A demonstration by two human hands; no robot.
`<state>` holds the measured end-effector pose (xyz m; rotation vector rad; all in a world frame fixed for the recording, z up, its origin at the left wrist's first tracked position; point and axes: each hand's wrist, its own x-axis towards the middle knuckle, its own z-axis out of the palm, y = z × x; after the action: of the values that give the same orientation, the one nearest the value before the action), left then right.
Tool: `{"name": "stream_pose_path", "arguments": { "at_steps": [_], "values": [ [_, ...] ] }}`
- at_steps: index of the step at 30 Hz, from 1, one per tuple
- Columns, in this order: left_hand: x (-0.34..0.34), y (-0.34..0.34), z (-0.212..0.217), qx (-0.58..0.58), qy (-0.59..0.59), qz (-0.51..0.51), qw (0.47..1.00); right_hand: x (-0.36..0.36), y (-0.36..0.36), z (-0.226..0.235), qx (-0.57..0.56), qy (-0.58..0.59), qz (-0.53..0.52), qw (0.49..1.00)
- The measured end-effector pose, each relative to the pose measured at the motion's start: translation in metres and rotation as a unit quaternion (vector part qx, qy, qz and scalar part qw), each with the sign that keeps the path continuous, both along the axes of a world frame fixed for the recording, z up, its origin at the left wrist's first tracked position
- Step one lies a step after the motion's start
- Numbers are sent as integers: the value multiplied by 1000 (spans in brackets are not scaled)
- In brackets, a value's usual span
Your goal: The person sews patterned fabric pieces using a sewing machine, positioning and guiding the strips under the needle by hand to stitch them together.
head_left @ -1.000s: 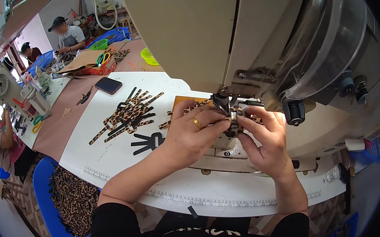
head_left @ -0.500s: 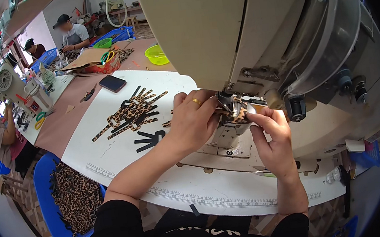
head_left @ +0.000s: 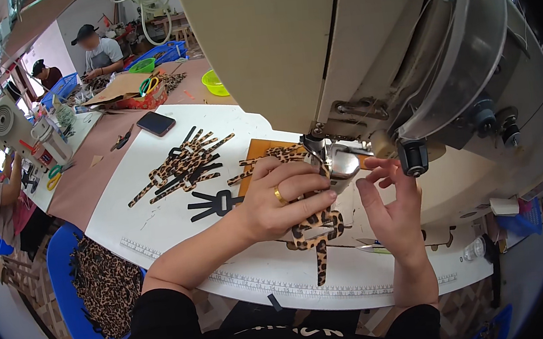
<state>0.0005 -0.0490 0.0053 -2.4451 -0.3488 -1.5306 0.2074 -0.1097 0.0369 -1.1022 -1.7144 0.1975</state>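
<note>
A large beige sewing machine [head_left: 259,51] stands in front of me. Just left of its needle area, my left hand [head_left: 288,197] is closed over a leopard-print strap piece [head_left: 322,263]. This piece has a slotted, buckle-like part and a narrow tail hanging toward me; its upper portion is partly under my fingers. My right hand [head_left: 394,206] is raised to the right of the metal presser area [head_left: 342,162], fingers apart, with nothing visible in it. More leopard-print strips [head_left: 283,154] lie beyond my left hand on an orange-brown board [head_left: 258,150].
Leopard and black strips [head_left: 179,169] lie on the white table [head_left: 116,205], near a black strip piece [head_left: 222,203] and a phone [head_left: 156,123]. A blue basket [head_left: 61,277] holds many leopard pieces at lower left. Co-workers sit at the left and back.
My left hand has drawn the leopard-print strap piece from the needle area toward me, bringing its slotted part and tail into sight. My right hand has let go of it, its fingers spreading.
</note>
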Motion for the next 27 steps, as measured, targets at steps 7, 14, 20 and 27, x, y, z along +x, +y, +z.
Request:
{"name": "stream_pose_path", "arguments": {
  "at_steps": [7, 14, 20, 27],
  "values": [
    [11, 17, -8, -33, -7, -23, 999, 11, 14, -12, -86, -4, 20, 996],
    [18, 25, -11, -41, -2, -17, 999, 2, 12, -16, -230, 149, 222, 936],
    [11, 17, -12, -2, 24, 29, 999, -4, 12, -17, -272, 197, 205, 919],
    [9, 13, -16, -14, -1, 32, 999, -6, 21, -25, -189, 95, 197, 957]
  ]
}}
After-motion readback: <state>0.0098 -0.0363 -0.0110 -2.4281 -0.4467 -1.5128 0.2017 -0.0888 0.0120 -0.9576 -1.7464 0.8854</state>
